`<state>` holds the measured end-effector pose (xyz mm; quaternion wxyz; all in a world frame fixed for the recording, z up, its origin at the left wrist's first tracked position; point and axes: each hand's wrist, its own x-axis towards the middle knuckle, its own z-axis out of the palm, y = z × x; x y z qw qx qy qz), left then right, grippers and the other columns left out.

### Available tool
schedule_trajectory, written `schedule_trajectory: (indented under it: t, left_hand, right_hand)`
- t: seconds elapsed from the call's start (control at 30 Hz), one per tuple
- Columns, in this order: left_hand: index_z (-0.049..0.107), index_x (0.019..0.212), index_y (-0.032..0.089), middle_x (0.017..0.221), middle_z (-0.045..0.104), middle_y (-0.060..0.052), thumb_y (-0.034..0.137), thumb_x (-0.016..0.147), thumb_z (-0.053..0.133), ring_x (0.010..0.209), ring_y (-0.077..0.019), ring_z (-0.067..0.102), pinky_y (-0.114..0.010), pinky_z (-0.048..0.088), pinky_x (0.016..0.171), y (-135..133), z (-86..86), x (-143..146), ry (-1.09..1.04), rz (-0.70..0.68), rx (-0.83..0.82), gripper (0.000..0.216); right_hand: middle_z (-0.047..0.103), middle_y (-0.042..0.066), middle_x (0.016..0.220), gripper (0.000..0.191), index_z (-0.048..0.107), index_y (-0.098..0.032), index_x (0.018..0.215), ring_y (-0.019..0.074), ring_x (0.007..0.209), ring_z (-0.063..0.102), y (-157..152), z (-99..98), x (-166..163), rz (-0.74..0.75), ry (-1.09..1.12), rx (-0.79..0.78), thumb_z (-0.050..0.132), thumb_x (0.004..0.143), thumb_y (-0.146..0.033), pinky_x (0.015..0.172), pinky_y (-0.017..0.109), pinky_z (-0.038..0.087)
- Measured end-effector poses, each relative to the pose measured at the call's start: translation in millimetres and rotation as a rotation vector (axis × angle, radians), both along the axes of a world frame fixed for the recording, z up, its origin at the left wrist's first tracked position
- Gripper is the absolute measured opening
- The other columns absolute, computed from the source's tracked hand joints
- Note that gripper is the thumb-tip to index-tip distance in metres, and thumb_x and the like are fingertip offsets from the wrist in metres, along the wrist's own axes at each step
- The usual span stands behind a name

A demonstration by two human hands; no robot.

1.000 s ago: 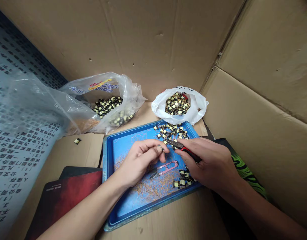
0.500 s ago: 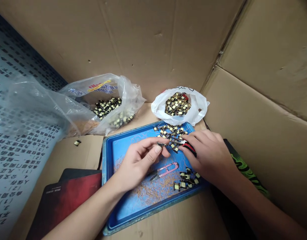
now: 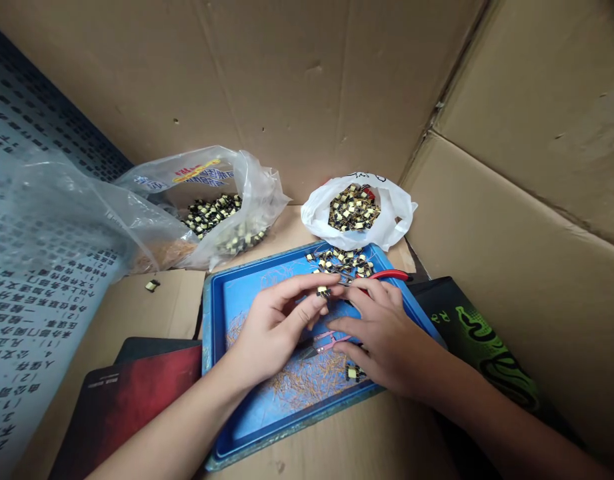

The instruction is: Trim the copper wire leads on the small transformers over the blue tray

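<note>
My left hand (image 3: 279,323) hovers over the blue tray (image 3: 213,373) and pinches a small yellow-and-black component (image 3: 323,291) between thumb and fingers. My right hand (image 3: 381,337) lies low over the tray with fingers stretched out, its fingertips resting on the pink thread snips (image 3: 331,341). Red-handled pliers (image 3: 389,275) lie loose on the tray's far right, just beyond my right hand. A heap of the same components (image 3: 344,261) sits at the tray's far edge.
A white bag (image 3: 387,230) and a clear bag (image 3: 257,193) behind the tray both hold components. Copper wire clippings (image 3: 299,381) litter the tray. One stray component (image 3: 151,285) lies at the left. Cardboard walls enclose the space; dark mats (image 3: 131,390) lie underneath.
My right hand let go of the red-handled pliers, which now lie on the tray, and moved left and down onto the pink snips. My left hand kept its pinch on the component.
</note>
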<state>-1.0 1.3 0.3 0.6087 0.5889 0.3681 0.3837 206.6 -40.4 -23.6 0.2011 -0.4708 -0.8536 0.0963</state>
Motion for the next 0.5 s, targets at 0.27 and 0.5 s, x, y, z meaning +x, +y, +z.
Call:
schedule_trajectory:
  t: [0.27, 0.5]
  left_hand:
    - [0.073, 0.128, 0.023, 0.113, 0.076, -0.009, 0.035, 0.098, 0.067, 0.074, -0.0090, 0.059, -0.019, 0.049, 0.063, 1, -3.9, 2, -0.035, 0.012, -0.006, 0.033]
    - [0.074, 0.123, 0.021, 0.105, 0.069, -0.007, 0.039, 0.100, 0.061, 0.062, -0.0056, 0.059, -0.023, 0.052, 0.065, 3, 3.0, 2, 0.078, -0.054, 0.025, 0.032]
  right_hand:
    - [0.068, 0.003, 0.099, 0.011, 0.061, -0.020, 0.088, 0.0239, 0.104, 0.057, 1, 19.3, 12, 0.139, 0.229, -0.256, 0.065, 0.092, -0.012, 0.099, 0.048, 0.042]
    - [0.066, 0.001, 0.089, 0.011, 0.065, -0.023, 0.111, 0.0137, 0.077, 0.063, 3, 24.6, 28, 0.093, 0.850, -0.527, 0.059, 0.101, -0.026, 0.068, 0.026, 0.051]
